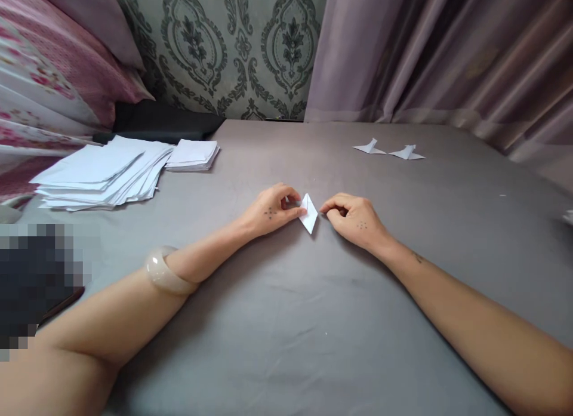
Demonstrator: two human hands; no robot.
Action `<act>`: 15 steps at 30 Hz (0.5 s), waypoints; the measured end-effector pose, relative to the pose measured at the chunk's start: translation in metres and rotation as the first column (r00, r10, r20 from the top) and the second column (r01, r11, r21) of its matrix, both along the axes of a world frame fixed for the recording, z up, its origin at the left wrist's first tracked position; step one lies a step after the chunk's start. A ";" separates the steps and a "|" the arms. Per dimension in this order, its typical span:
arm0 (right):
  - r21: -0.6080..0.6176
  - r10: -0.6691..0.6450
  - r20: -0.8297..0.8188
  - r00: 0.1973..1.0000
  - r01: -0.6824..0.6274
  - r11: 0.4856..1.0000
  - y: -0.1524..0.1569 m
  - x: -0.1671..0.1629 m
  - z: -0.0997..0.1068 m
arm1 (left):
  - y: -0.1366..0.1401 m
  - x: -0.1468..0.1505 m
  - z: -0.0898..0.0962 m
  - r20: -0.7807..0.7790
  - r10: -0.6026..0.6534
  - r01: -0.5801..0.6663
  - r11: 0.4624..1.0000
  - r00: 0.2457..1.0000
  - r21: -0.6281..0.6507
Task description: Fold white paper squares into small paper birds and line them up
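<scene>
A small piece of white paper folded into a kite-like diamond (309, 216) stands out against the grey cloth, near the middle of the view. My left hand (274, 210) grips its left edge, thumb on the front face and the other fingers curled behind. Just off the paper's right corner is my right hand (356, 218), its fingers curled in and the index fingertip almost at the edge. Nothing shows between the right fingers. Farther back on the right lie two folded white paper shapes with pointed wings, one (370, 147) left of the other (407, 152).
A large stack of white paper sheets (102, 171) lies at the left, beside a smaller pile of cut paper (192, 153). Behind them is a black object (165, 119). Purple curtains (430, 58) and a patterned wall (242, 46) border the grey-covered surface (295, 344).
</scene>
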State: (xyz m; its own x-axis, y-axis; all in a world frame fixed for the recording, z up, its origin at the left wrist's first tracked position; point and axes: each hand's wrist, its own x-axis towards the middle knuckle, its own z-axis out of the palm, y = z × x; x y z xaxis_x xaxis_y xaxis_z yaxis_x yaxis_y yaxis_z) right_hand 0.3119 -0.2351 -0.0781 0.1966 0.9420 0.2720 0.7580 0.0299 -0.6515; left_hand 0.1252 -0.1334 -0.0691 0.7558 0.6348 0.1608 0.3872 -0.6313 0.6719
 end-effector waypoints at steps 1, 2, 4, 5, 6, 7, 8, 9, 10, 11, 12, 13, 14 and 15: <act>-0.016 -0.022 -0.033 0.999 0.021 1.000 0.001 0.000 0.000 | 0.001 0.000 -0.002 -0.003 0.026 -0.026 1.000 1.000 -0.016; -0.031 -0.036 -0.071 0.997 0.034 0.999 0.002 0.000 0.000 | 0.002 0.000 -0.003 -0.008 0.037 -0.037 0.999 0.999 -0.030; -0.052 -0.041 -0.157 0.987 0.033 0.998 0.003 0.000 0.000 | 0.003 0.000 -0.005 -0.017 0.022 -0.023 0.998 1.000 -0.066; -0.058 -0.035 -0.198 0.980 0.024 0.998 0.004 0.000 -0.001 | 0.003 0.000 -0.006 -0.015 0.009 -0.010 0.996 1.000 -0.086; -0.061 -0.028 -0.231 0.973 0.014 0.998 0.004 0.000 -0.001 | 0.003 0.000 -0.006 -0.009 -0.004 0.003 0.995 1.000 -0.103; -0.063 -0.022 -0.253 0.967 0.006 0.998 0.005 0.000 -0.001 | 0.003 0.001 -0.006 0.001 -0.016 0.016 0.993 1.000 -0.118; -0.068 -0.016 -0.264 0.964 -0.002 0.998 0.005 0.000 -0.001 | 0.003 0.001 -0.006 0.012 -0.028 0.029 0.991 1.000 -0.130; -0.073 -0.014 -0.266 0.964 -0.006 0.997 0.006 0.000 -0.001 | 0.003 0.001 -0.006 0.021 -0.038 0.041 0.990 0.999 -0.136; -0.077 -0.015 -0.262 0.965 -0.005 0.997 0.006 -0.001 -0.002 | 0.002 0.001 -0.006 0.023 -0.044 0.047 0.989 0.999 -0.138; -0.080 -0.017 -0.250 0.968 -0.003 0.997 0.005 -0.001 -0.002 | 0.002 0.001 -0.006 0.019 -0.038 0.040 0.990 0.999 -0.136; -0.084 -0.018 -0.233 0.972 -0.002 0.996 0.005 -0.002 -0.002 | 0.001 0.001 -0.006 0.009 -0.020 0.021 0.991 1.000 -0.130; -0.087 -0.013 -0.216 0.976 -0.006 0.996 0.004 -0.003 -0.002 | 0.000 0.001 -0.006 -0.004 0.003 -0.004 0.992 1.000 -0.125; -0.089 -0.002 -0.204 0.979 -0.017 0.996 0.004 -0.003 -0.003 | 0.000 0.001 -0.006 -0.021 0.024 -0.026 0.992 1.000 -0.122; -0.089 0.019 -0.204 0.979 -0.038 0.995 0.003 -0.004 -0.003 | -0.001 0.000 -0.006 -0.034 0.037 -0.041 0.992 0.999 -0.122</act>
State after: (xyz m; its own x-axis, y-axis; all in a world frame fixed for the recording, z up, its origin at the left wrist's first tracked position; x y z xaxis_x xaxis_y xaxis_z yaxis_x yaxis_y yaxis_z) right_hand 0.3082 -0.2318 -0.0814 0.2113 0.9671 0.1416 0.6097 -0.0172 -0.7924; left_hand 0.1255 -0.1341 -0.0750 0.7337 0.6772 0.0562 0.4323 -0.5289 0.7303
